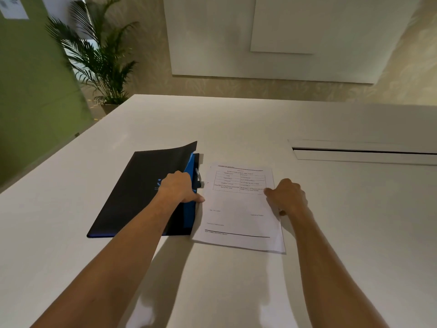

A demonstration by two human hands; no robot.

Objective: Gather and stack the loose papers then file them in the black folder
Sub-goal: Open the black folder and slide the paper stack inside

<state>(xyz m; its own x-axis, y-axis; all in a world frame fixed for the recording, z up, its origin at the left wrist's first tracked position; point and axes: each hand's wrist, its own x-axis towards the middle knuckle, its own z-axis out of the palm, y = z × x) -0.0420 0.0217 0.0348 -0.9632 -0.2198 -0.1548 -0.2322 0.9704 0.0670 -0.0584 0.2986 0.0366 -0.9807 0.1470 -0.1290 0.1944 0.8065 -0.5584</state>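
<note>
Two bare hands work on the white bench [307, 119]: the left hand [177, 187] lifts the right edge of the black plastic folder [132, 192], fingers closed on its cover, while the right hand [289, 196], fingers curled, presses the stacked white printed papers [238, 209] lying just right of it.

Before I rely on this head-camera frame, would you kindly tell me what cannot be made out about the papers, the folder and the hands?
- Printed text on the papers: too small and blurred to read.
- Sheet count: only the top sheet shows.
- Black folder contents: hidden by its lifted cover.
- Folder logo: mostly covered by the left hand.
- Right hand fingertips: curled under at the paper's right edge, so the grip is unclear.
</note>
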